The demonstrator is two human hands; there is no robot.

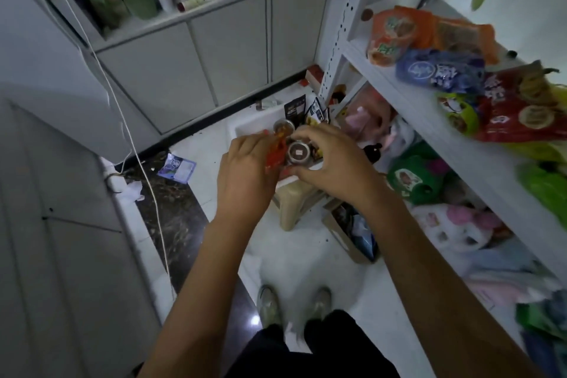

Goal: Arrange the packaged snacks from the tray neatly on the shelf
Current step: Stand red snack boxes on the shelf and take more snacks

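Note:
A white tray (245,126) rests on a beige plastic stool (291,202) below me, holding black snack pouches (295,107) and a round clear tub (283,126). My left hand (245,172) grips a red snack packet (274,153) over the tray. My right hand (334,163) curls around a round lidded tub (298,153) right beside it. The white metal shelf (429,120) stands to my right; its upper board carries orange (395,34), blue (438,70) and red (518,107) snack bags lying untidily.
The lower shelf board holds a green bag (414,178) and pink and white packs. A brown paper bag (352,230) stands on the floor by the stool. White cabinets (214,49) line the back wall. A dropped packet (178,167) and a cord (135,144) are at left.

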